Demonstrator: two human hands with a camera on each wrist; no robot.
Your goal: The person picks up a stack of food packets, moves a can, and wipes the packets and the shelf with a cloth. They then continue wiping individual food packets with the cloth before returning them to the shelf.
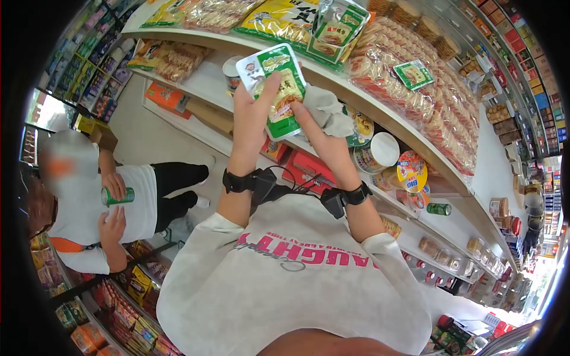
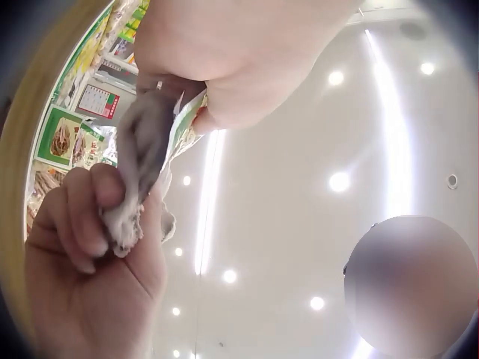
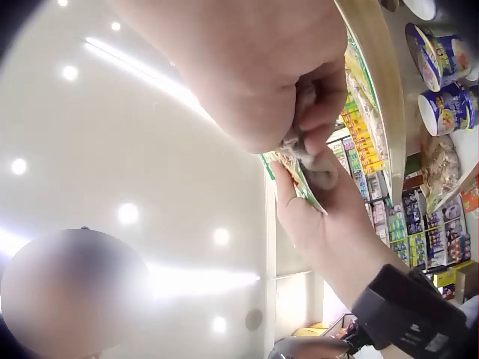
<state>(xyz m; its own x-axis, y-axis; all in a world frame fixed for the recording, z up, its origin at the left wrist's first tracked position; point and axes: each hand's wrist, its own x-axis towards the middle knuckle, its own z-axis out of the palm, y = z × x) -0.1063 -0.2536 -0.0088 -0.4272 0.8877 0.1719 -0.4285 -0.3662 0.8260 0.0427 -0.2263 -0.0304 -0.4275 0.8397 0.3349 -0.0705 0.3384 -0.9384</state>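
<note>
In the head view my left hand (image 1: pixel 248 121) holds a green-and-white food packet (image 1: pixel 291 74) upright, thumb across its printed front and fingers behind. My right hand (image 1: pixel 328 149) grips a bunched grey-white cloth (image 1: pixel 332 111), its thumb lying at the packet's right edge. From the right wrist, that cloth (image 3: pixel 323 173) is seen tucked in the curled fingers, against the back of the packet (image 3: pixel 305 191). The left wrist view shows the cloth (image 2: pixel 131 168) hanging between both hands, with the packet (image 2: pixel 179 134) seen edge-on.
Bagged snacks (image 1: pixel 409 95) and similar green packets (image 1: pixel 335 29) lie on the shelf top (image 1: pixel 202 31) just beyond my hands. Cup noodles (image 1: pixel 411 172) and a green can (image 1: pixel 439 209) stand on the level below. At left, another person holds a green can (image 1: pixel 117 196).
</note>
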